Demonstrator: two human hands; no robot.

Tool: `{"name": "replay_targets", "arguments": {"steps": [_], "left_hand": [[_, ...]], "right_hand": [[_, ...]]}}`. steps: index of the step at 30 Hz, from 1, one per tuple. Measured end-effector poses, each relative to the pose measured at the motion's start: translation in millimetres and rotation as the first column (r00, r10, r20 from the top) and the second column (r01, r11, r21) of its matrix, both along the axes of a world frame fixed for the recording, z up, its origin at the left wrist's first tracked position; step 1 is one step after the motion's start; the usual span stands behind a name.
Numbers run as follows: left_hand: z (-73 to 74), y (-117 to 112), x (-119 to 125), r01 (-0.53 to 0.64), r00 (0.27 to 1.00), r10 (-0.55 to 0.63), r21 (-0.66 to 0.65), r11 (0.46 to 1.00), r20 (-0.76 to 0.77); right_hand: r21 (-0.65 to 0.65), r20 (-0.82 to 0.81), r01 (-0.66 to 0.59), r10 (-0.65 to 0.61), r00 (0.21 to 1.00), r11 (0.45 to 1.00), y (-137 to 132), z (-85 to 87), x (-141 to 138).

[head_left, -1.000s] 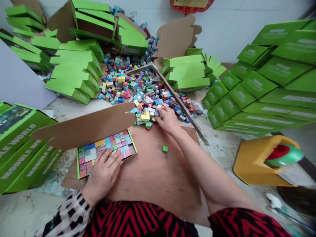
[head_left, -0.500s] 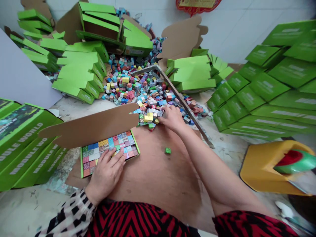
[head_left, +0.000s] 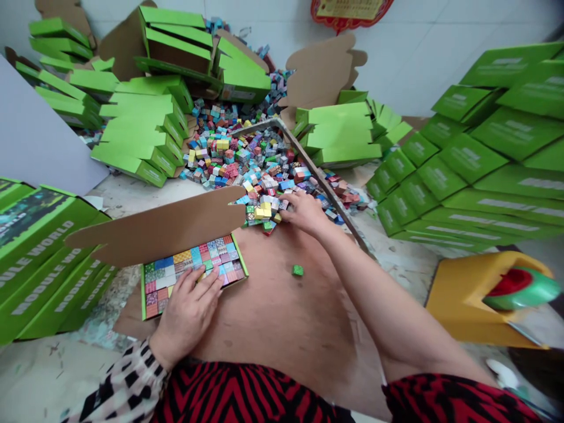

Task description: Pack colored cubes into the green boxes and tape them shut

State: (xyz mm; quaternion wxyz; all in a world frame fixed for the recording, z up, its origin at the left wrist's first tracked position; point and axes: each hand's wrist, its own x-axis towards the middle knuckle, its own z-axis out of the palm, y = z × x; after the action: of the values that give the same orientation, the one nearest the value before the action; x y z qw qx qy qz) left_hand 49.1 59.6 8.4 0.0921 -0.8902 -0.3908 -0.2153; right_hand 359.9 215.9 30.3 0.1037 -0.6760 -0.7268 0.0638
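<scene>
My left hand (head_left: 188, 308) lies with its fingers stretched out over a shallow green-edged box (head_left: 143, 294), covering part of the rows of small coloured cubes (head_left: 205, 254) packed inside. The box's brown cardboard lid flap (head_left: 163, 226) stands raised behind it. At the near edge of a large heap of loose patterned cubes (head_left: 251, 164) is my right hand (head_left: 305, 211), its thumb and forefinger apart, with cubes close to the fingertips. A single green cube (head_left: 297, 270) sits alone on the brown board (head_left: 273, 317) between my forearms.
A metal strip frame (head_left: 328, 182) borders the heap on the right. Green cartons are stacked at right (head_left: 476, 158) and left (head_left: 48, 264). Opened green boxes (head_left: 136, 117) lean behind the heap. A yellow container (head_left: 453, 294) stands at the right.
My right hand's fingers have spread a little at the heap's edge. The left hand stays on the box. The view has shifted slightly.
</scene>
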Motion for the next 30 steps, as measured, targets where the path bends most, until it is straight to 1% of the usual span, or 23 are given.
{"name": "replay_targets", "arguments": {"steps": [3, 7, 11, 13, 15, 16, 18, 19, 20, 21, 23, 24, 25, 26, 27, 28, 30], "left_hand": [[0.4, 0, 0, 0.001, 1.000, -0.001, 0.001, 1.000, 0.007], [0.7, 1, 1, -0.005, 1.000, 0.005, -0.001, 1.000, 0.012], [1.0, 1, 1, -0.001, 1.000, 0.001, 0.001, 1.000, 0.007], [1.0, 1, 1, 0.002, 1.000, -0.002, 0.006, 1.000, 0.007], [1.1, 1, 1, 0.004, 1.000, -0.004, 0.010, 1.000, 0.012], [1.1, 1, 1, 0.003, 1.000, -0.003, 0.009, 1.000, 0.013], [1.2, 1, 1, -0.002, 1.000, 0.002, 0.004, 1.000, 0.014], [1.3, 1, 1, -0.004, 1.000, 0.004, -0.001, 1.000, 0.012], [1.5, 1, 1, -0.006, 1.000, 0.006, -0.005, 1.000, 0.012], [1.6, 1, 1, -0.006, 1.000, 0.006, -0.008, 1.000, 0.011], [2.0, 1, 1, -0.003, 1.000, 0.003, -0.013, 1.000, 0.006], [2.2, 1, 1, -0.004, 1.000, 0.004, -0.016, 1.000, 0.004], [2.4, 0, 1, -0.006, 1.000, 0.006, -0.018, 1.000, 0.003], [2.6, 0, 1, -0.008, 1.000, 0.008, -0.020, 1.000, 0.002], [2.7, 0, 1, -0.011, 1.000, 0.011, -0.022, 1.000, 0.000], [2.7, 0, 1, -0.016, 1.000, 0.016, -0.024, 1.000, -0.001], [2.4, -1, 1, -0.023, 1.000, 0.023, -0.029, 0.999, -0.005]], "right_hand": [[0.008, -0.023, 0.000, 0.001, 1.000, 1.000, -1, -2.7, 1], [0.048, -0.148, 0.041, -0.033, 0.988, 0.998, 0, -9.7, 3], [0.092, -0.221, 0.065, -0.043, 0.974, 0.994, 1, -20.0, 7], [0.147, -0.309, 0.070, -0.022, 0.951, 0.987, 0, -25.5, 11], [0.223, -0.437, 0.097, 0.010, 0.900, 0.970, -3, -28.0, 15], [0.267, -0.495, 0.129, 0.021, 0.869, 0.955, -7, -27.1, 16], [0.348, -0.555, 0.203, 0.026, 0.831, 0.915, -18, -20.5, 16], [0.378, -0.559, 0.221, 0.031, 0.829, 0.899, -27, -15.4, 15], [0.395, -0.545, 0.208, 0.045, 0.837, 0.895, -37, -9.8, 12], [0.393, -0.512, 0.155, 0.076, 0.855, 0.906, -48, -4.3, 9], [0.320, -0.409, -0.057, 0.192, 0.892, 0.946, -73, 3.6, -2], [0.253, -0.336, -0.181, 0.262, 0.905, 0.950, -86, 5.1, -8], [0.169, -0.261, -0.291, 0.328, 0.908, 0.942, -98, 4.7, -14], [0.084, -0.199, -0.373, 0.382, 0.903, 0.924, -108, 2.8, -20], [0.008, -0.153, -0.425, 0.422, 0.894, 0.905, -116, -0.3, -24], [-0.050, -0.124, -0.451, 0.442, 0.888, 0.891, -123, -3.8, -28], [-0.113, -0.096, -0.448, 0.439, 0.893, 0.887, -131, -9.9, -31]]}}
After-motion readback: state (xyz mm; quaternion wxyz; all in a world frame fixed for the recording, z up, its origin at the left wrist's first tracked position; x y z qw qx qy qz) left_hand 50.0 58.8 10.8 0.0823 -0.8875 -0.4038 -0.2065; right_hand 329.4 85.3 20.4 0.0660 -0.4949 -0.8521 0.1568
